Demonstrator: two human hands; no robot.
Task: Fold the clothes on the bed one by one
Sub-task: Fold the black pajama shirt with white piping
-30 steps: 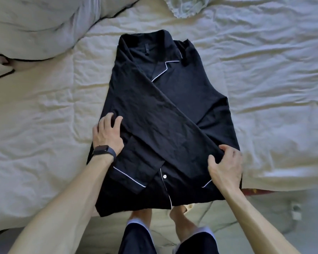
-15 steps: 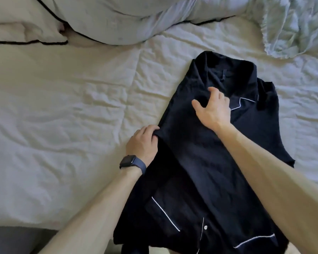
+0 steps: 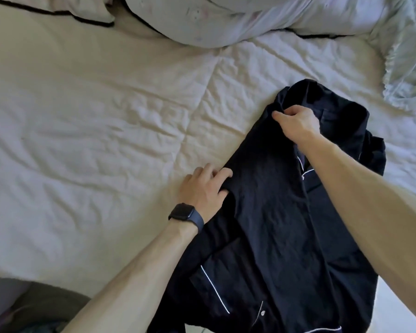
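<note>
A black pajama shirt (image 3: 269,224) with white piping lies partly folded on the right side of the bed, collar toward the pillows. My left hand (image 3: 203,186), with a dark watch on the wrist, grips the shirt's left folded edge about halfway up. My right hand (image 3: 296,121) reaches across the shirt and pinches the fabric at the left shoulder beside the collar. My right forearm covers part of the shirt's front.
The cream quilt (image 3: 94,131) spreads wide to the left of the shirt. Pillows (image 3: 226,18) lie along the top. A pale green crumpled garment (image 3: 408,56) sits at the upper right. The bed's near edge runs along the bottom left.
My view has swung left, so the shirt sits farther right. My right hand moved from the hem up to the shoulder and closed on it. My left hand slid up the left edge.
</note>
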